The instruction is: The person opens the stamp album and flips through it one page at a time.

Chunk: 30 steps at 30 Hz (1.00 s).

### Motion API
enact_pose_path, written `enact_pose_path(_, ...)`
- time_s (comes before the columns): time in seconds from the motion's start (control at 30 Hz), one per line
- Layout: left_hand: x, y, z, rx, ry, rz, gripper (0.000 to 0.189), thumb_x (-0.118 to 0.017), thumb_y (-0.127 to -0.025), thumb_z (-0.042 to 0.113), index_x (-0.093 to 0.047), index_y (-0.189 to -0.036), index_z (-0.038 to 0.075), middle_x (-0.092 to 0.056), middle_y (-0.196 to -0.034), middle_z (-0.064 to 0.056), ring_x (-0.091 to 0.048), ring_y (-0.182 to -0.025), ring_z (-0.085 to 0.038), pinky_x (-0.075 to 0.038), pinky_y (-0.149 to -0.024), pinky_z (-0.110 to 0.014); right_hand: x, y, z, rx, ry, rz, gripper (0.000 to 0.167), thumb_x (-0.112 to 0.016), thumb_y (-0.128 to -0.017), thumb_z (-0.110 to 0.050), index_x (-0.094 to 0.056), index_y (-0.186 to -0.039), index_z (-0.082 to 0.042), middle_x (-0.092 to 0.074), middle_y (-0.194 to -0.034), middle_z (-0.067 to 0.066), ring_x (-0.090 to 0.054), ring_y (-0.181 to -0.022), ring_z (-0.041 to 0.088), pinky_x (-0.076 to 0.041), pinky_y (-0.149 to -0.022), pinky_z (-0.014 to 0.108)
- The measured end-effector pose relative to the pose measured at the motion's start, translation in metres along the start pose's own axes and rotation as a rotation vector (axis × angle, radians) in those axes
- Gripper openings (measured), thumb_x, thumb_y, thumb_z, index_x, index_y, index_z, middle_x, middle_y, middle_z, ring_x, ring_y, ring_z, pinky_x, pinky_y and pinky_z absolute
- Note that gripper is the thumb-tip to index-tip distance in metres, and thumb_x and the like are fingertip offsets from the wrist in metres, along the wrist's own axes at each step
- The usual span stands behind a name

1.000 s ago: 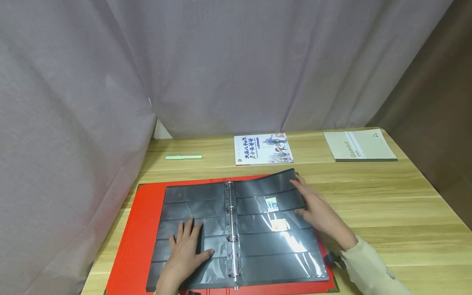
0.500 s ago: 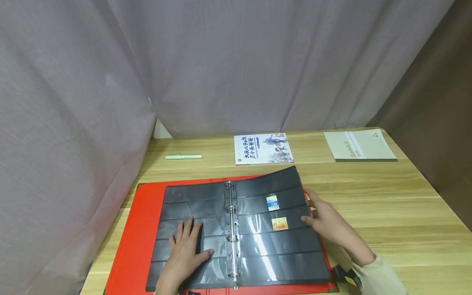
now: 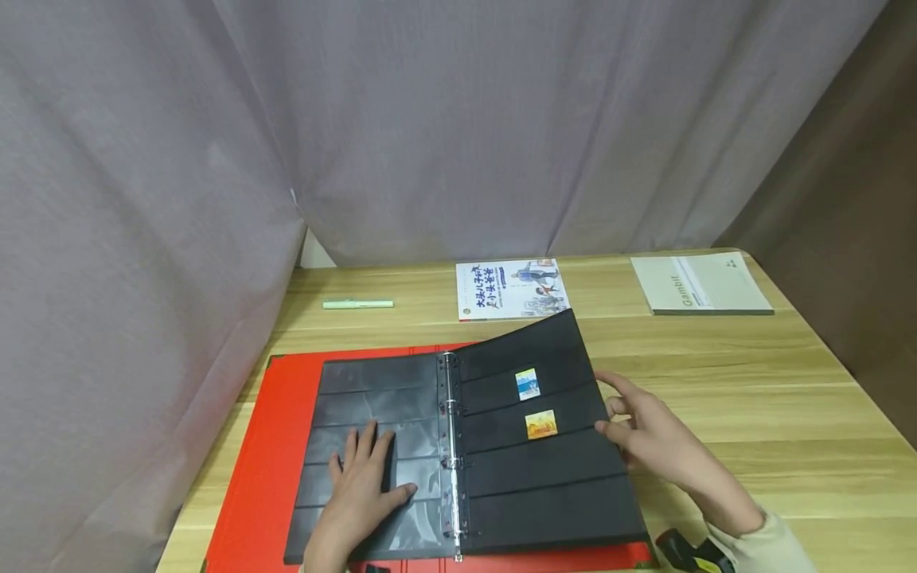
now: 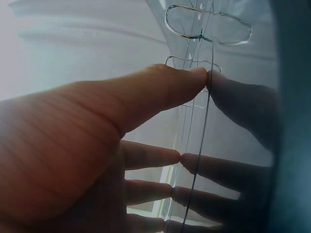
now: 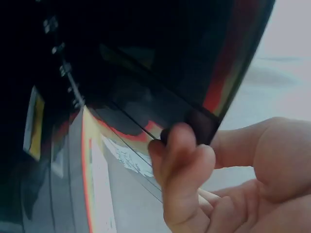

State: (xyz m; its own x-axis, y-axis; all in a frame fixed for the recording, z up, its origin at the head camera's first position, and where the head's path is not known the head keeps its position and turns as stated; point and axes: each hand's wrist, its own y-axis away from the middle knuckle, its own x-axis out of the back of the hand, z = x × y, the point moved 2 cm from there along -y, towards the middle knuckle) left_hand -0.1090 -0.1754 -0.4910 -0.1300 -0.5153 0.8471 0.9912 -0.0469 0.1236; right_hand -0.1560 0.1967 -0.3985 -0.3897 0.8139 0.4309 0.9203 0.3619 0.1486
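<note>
A red ring-binder stamp album (image 3: pixel 261 446) lies open, with black pocket pages on both sides of its metal rings (image 3: pixel 451 434). My left hand (image 3: pixel 358 485) rests spread on the left page (image 3: pixel 380 376); its fingertips meet their reflections on the clear sleeve in the left wrist view. At the outer edge of the right page (image 3: pixel 544 509), my right hand (image 3: pixel 655 438) pinches the sheet between thumb and fingers. That sheet is bent upward, its far corner raised. Two stamps show in its pockets, a blue-and-white one (image 3: pixel 527 383) and an orange-yellow one (image 3: pixel 540 424).
Behind the album lie a light green pen (image 3: pixel 358 304), a white picture-covered book (image 3: pixel 512 290) and a pale green "Gambit" notebook (image 3: pixel 700 283). A grey curtain (image 3: pixel 430 143) hangs along the back and left of the wooden table (image 3: pixel 774 414).
My right hand has slid from the page's upper right corner down its outer edge and drawn outward. The page has risen and tilted, its glare fading. My left hand stays put.
</note>
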Motion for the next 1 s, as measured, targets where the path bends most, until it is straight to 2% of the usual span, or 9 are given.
enact_pose_path(0.07, 0.0, -0.001, 0.0, -0.001, -0.002, 0.0, 0.084, -0.089, -0.076, 0.035, -0.051, -0.144, 0.003, -0.03, -0.158, -0.029, -0.019, -0.143, -0.058, -0.011, -0.104, -0.082, 0.0, 0.001, -0.006, 0.025, -0.031, 0.006, 0.072, -0.059, -0.096, 0.003, -0.021, -0.157, 0.003, -0.054, -0.078, 0.009, -0.047, -0.042, 0.015, -0.044, -0.041, 0.03)
enact_pose_path(0.23, 0.0, -0.002, 0.0, 0.014, -0.011, -0.014, 0.085, -0.089, -0.076, 0.036, -0.051, -0.144, 0.003, -0.029, -0.158, -0.029, -0.018, -0.144, -0.058, -0.01, -0.104, -0.082, -0.005, 0.001, -0.026, 0.091, -0.057, 0.038, 0.069, -0.061, -0.095, 0.004, -0.028, -0.155, 0.0, -0.047, -0.073, 0.004, -0.049, -0.044, 0.019, -0.048, -0.045, 0.033)
enact_pose_path(0.53, -0.001, -0.004, -0.001, 0.045, -0.004, -0.039, 0.085, -0.089, -0.076, 0.035, -0.051, -0.145, 0.003, -0.028, -0.159, -0.029, -0.017, -0.144, -0.057, -0.009, -0.104, -0.081, -0.012, -0.002, -0.055, 0.115, -0.096, 0.077, 0.065, -0.059, -0.094, 0.003, -0.034, -0.154, -0.004, -0.045, -0.077, 0.007, -0.043, -0.048, 0.017, -0.046, -0.054, 0.031)
enact_pose_path(0.67, -0.001, -0.003, -0.001, 0.035, 0.002, -0.034, 0.085, -0.089, -0.076, 0.035, -0.051, -0.144, 0.002, -0.029, -0.158, -0.03, -0.018, -0.143, -0.059, -0.009, -0.103, -0.082, -0.014, -0.005, -0.066, 0.159, -0.102, 0.081, 0.063, -0.059, -0.094, 0.004, -0.035, -0.152, -0.002, -0.044, -0.075, 0.006, -0.045, -0.051, 0.018, -0.047, -0.052, 0.031)
enact_pose_path(0.9, 0.001, -0.002, 0.0, 0.027, -0.004, -0.021, 0.084, -0.09, -0.075, 0.035, -0.052, -0.143, 0.002, -0.03, -0.158, -0.029, -0.019, -0.143, -0.058, -0.01, -0.104, -0.082, -0.022, -0.01, -0.081, 0.236, -0.138, 0.065, 0.062, -0.056, -0.093, 0.007, -0.033, -0.151, 0.004, -0.041, -0.075, 0.002, -0.045, -0.057, 0.014, -0.051, -0.067, 0.028)
enact_pose_path(1.0, 0.001, -0.002, 0.001, 0.026, -0.006, -0.017, 0.084, -0.09, -0.075, 0.035, -0.052, -0.143, 0.002, -0.03, -0.157, -0.029, -0.019, -0.143, -0.058, -0.01, -0.104, -0.082, -0.025, -0.013, -0.086, 0.262, -0.131, 0.069, 0.062, -0.056, -0.092, 0.009, -0.035, -0.15, 0.005, -0.041, -0.075, 0.002, -0.046, -0.057, 0.012, -0.052, -0.063, 0.027)
